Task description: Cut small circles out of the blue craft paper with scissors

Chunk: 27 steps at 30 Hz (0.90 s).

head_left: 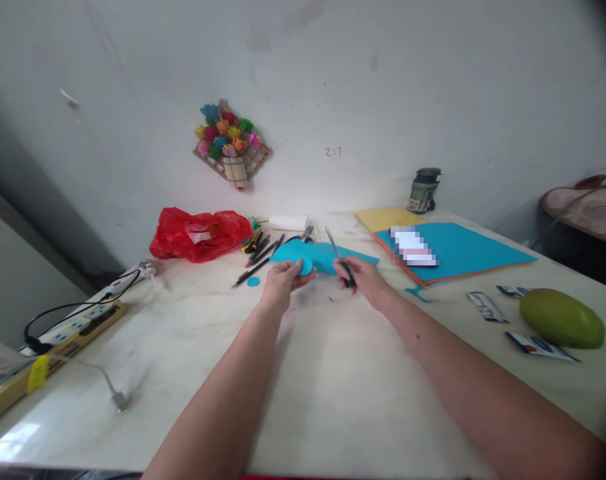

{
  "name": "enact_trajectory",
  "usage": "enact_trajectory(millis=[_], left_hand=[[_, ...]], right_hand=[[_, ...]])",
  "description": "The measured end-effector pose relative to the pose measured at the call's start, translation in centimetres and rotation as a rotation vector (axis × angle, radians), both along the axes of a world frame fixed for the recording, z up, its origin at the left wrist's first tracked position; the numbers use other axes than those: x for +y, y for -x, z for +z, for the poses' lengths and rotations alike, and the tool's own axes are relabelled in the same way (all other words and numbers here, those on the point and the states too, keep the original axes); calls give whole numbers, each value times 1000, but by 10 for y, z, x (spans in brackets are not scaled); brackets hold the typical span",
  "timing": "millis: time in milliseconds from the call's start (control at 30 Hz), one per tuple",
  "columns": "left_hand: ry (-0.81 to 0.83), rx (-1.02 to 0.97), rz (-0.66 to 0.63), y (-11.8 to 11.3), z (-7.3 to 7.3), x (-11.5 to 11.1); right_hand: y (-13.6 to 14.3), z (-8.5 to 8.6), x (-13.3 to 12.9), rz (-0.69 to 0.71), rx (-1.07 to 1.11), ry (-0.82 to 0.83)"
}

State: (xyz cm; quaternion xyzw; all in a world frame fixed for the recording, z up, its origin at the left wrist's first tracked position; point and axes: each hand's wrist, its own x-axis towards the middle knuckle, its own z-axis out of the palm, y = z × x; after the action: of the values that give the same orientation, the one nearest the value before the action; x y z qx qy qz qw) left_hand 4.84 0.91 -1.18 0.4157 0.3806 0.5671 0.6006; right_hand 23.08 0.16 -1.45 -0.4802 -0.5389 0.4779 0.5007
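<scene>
My left hand (281,279) is closed, pinching a blue paper piece with a rounded edge (305,265) between thumb and fingers. Right behind it is a larger curved sheet of blue paper (327,255); whether the two are joined I cannot tell. Scissors with dark handles (349,275) are gripped in my right hand (365,280), their blades pointing up and away beside the blue sheet. A small blue paper disc (253,282) lies on the table left of my left hand. Blue offcuts (419,294) rest to the right of my right hand.
Pens (253,272), a yellow-black cutter (253,241) and a red plastic bag (197,233) lie back left. Stacked blue sheets (483,250) carry a phone (413,247). A bottle (423,191), green fruit (563,318) and sachets (540,345) are rightward; a power strip (77,327) borders the left.
</scene>
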Motion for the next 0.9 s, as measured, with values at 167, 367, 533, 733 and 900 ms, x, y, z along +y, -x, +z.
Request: enact_trajectory(millis=[167,367,533,733,900], left_hand=[[-56,-9,-9,-2,1,-1],[-83,-16,33,-3,0,-1],[-75,-119,30,-6,-2,-1],[-18,-205,28,-13,0,-5],[-19,-214,44,-14,0,-5]], right_hand=[[1,-5,-2,164,-97,-13],[2,-5,-6,262,-108,-28],[5,-9,-7,291,-92,16],[5,-16,-4,339,-88,-5],[9,-9,-9,316,-89,22]])
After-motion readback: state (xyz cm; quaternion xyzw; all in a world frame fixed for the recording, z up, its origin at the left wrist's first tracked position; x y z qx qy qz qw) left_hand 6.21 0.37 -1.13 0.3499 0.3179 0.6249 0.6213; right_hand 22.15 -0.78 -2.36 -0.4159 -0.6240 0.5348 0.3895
